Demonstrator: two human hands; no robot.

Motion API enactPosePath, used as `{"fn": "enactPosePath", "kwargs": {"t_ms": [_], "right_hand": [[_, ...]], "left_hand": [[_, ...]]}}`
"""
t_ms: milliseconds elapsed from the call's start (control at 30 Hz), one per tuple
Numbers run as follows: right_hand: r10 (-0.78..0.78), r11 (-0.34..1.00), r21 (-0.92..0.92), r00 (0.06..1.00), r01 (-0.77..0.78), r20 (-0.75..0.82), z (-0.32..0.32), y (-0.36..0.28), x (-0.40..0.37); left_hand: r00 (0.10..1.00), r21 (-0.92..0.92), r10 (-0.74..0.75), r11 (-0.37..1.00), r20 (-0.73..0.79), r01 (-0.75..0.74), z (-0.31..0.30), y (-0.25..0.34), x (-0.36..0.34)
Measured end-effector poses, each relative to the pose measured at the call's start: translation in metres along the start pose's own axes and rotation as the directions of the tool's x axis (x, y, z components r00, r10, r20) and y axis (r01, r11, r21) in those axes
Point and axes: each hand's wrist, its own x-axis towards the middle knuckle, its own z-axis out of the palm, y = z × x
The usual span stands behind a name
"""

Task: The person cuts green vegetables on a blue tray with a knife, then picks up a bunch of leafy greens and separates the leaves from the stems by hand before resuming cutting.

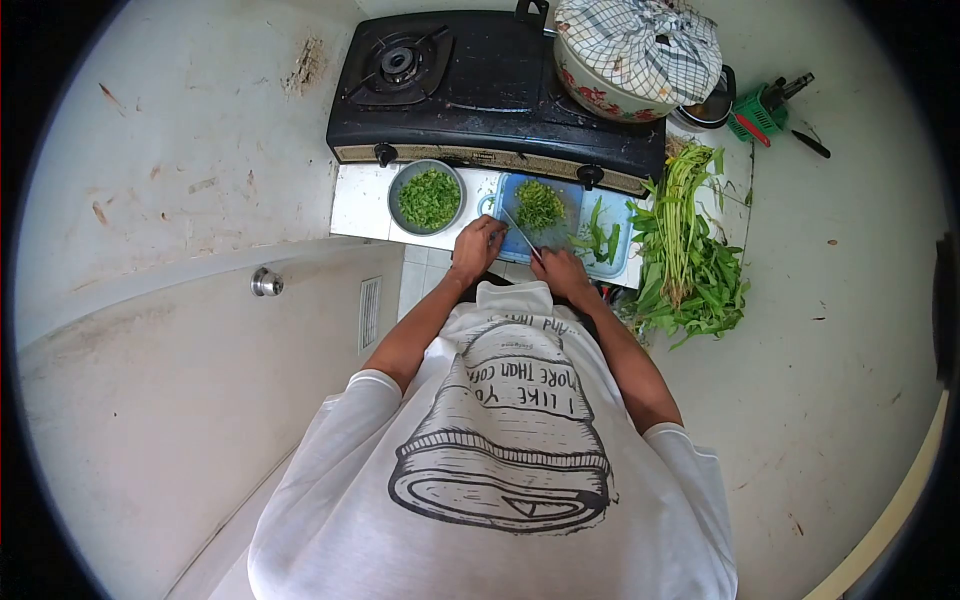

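Observation:
My right hand (pixel 563 273) is wrapped round the handle of a knife (pixel 521 234), whose blade points up and left over a blue cutting board (pixel 570 196). Curled at the board's lower left edge, near the blade, is my left hand (pixel 479 245); whatever its fingers pinch is hidden. A heap of chopped greens (pixel 540 205) lies on the board beyond the blade. Several loose green leaves (pixel 598 240) rest on the board's right part. To the left stands a round grey bowl (pixel 459 184) holding more chopped greens (pixel 428 199).
A black two-burner stove (pixel 490 75) is behind the board, carrying a large floral pot (pixel 610 103) topped with a checked cloth (pixel 640 45). Long-stemmed leafy greens (pixel 690 250) hang over the counter's right edge. Farther right are a green basket (pixel 757 112) of utensils and a dark-handled knife (pixel 811 144).

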Motion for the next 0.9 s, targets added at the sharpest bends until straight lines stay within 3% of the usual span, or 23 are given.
{"fn": "enactPosePath", "kwargs": {"t_ms": [433,533,900], "right_hand": [[0.002,1.0,-0.027,0.999,-0.001,0.035,-0.001,-0.007,0.004],[0.007,0.999,-0.034,1.0,-0.007,0.007,0.005,-0.007,0.006],[-0.05,0.998,0.032,0.998,0.051,-0.029,0.006,0.002,-0.001]], "left_hand": [[0.995,0.056,0.093,0.994,-0.021,-0.091,0.001,-0.005,0.0],[1.0,0.011,0.007,1.0,0.005,-0.007,0.0,0.0,0.0],[1.0,-0.009,-0.014,1.0,0.015,0.014,-0.002,0.002,0.0]]}}
